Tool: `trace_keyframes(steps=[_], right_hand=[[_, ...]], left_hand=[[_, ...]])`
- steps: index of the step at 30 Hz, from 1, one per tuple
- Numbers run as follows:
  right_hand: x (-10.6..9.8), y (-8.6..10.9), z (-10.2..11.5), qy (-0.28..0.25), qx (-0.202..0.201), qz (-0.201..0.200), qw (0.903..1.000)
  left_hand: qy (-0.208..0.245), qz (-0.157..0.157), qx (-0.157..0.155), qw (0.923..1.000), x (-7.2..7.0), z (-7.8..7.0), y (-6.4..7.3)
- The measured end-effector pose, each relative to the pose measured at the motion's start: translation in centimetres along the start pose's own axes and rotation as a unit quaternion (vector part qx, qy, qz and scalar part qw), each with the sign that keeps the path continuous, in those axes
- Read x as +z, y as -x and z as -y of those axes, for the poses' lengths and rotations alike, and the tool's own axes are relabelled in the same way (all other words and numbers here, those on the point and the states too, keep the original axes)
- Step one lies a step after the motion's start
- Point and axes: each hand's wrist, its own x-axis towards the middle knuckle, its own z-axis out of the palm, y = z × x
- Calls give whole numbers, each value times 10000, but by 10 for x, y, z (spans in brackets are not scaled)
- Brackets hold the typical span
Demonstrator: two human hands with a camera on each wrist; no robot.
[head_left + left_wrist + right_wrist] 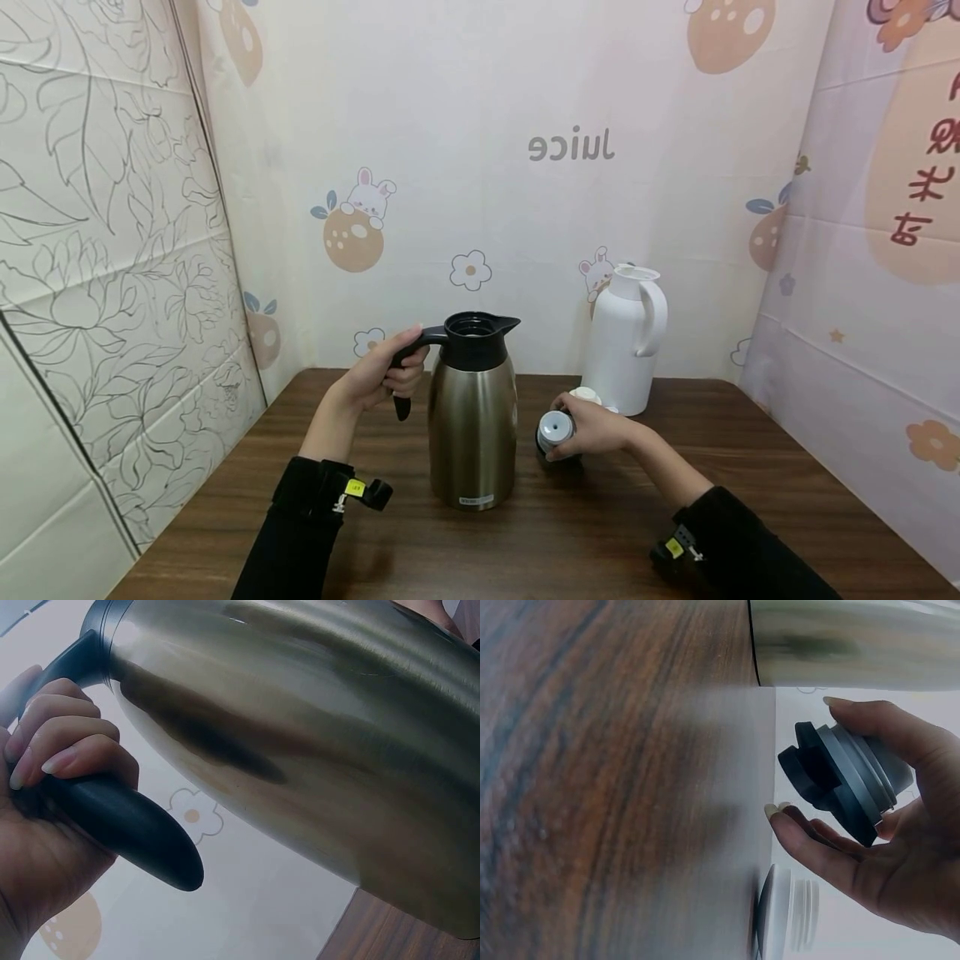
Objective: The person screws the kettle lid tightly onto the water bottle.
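Note:
A brushed-steel vacuum jug (474, 442) with a black collar and spout stands upright on the table, its top opening uncovered. My left hand (384, 367) grips its black handle (127, 825), fingers wrapped round it. To the right of the jug, my right hand (600, 427) holds a black and grey jug lid (855, 780) between thumb and fingers. In the head view the lid's grey threaded plug faces up; in the right wrist view it appears just off the tabletop. Behind that hand lies a white lid (585, 394), partly hidden.
A white jug (617, 350) with a side handle stands at the back right, behind my right hand. The brown wooden table (480, 558) is bounded by a printed cloth backdrop (465, 208) behind and cloth panels at both sides.

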Motion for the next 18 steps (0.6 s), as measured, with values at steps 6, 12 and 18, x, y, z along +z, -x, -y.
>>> trace_keyframes(steps=[6, 12, 18], right_hand=[[-1, 2, 2, -234, -116, 147, 9996], [0, 1, 2, -440, 92, 37, 9990], [-3, 1, -1, -626, 224, -177, 9976]], left_hand=[[6, 12, -9, 10000, 0, 0, 1], [1, 12, 6, 10000, 0, -1, 1], [-5, 26, 12, 10000, 0, -1, 1]])
